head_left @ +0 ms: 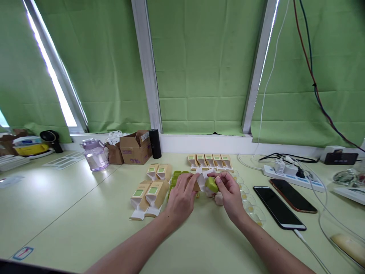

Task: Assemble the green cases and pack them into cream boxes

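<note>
My left hand [182,195] is closed on a small cardboard box [201,180] with its white flaps open, partly hidden by the fingers. In my right hand [230,193], thumb and fingers pinch a small glossy green piece [211,185] right at the box's opening. Under and behind the left hand lie several green pieces [174,179]. A pale pinkish lump [219,198] sits below the right hand; its kind is unclear. Tan boxes with green windows [155,193] stand open to the left, and a row of similar boxes [209,161] is behind.
Clear plastic cups or domes [253,208] curve along the right of my hand. Farther right are a white-edged phone [278,207], a dark phone [293,195] and a power strip [292,177] with cables. A purple jug [94,155], carton [135,148] and black cylinder [154,144] stand back left.
</note>
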Demonstrator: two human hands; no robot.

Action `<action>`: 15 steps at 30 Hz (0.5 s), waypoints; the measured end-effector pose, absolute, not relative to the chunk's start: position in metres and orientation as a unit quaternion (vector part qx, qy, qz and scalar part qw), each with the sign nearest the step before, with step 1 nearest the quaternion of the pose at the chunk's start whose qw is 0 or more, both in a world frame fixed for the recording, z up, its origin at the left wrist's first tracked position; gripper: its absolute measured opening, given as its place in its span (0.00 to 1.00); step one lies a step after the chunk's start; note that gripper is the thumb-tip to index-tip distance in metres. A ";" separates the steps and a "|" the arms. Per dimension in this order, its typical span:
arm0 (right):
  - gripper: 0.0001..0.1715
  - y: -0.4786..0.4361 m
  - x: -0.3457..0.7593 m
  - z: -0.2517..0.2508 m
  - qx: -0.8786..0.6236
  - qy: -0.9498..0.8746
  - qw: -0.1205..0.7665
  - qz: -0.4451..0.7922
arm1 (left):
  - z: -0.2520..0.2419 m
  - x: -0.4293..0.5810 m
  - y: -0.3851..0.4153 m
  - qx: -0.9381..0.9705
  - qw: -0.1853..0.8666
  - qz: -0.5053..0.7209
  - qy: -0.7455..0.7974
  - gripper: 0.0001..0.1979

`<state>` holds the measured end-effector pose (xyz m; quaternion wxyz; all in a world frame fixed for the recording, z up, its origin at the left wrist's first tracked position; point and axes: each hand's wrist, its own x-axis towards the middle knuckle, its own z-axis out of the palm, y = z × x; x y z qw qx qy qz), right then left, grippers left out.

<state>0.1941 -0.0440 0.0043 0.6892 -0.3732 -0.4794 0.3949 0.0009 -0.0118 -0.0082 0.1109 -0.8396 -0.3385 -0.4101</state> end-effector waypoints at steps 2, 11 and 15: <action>0.24 -0.045 0.194 0.007 -0.357 -0.487 0.665 0.440 | -0.008 0.001 -0.011 -0.840 0.125 -0.403 -0.342 0.34; 0.32 -0.046 0.180 0.007 -0.371 -0.544 0.523 0.541 | -0.004 0.000 -0.014 -0.872 0.183 -0.374 -0.256 0.31; 0.32 -0.044 0.184 0.010 -0.402 -0.522 0.569 0.493 | -0.002 -0.001 -0.010 -0.850 0.197 -0.385 -0.300 0.30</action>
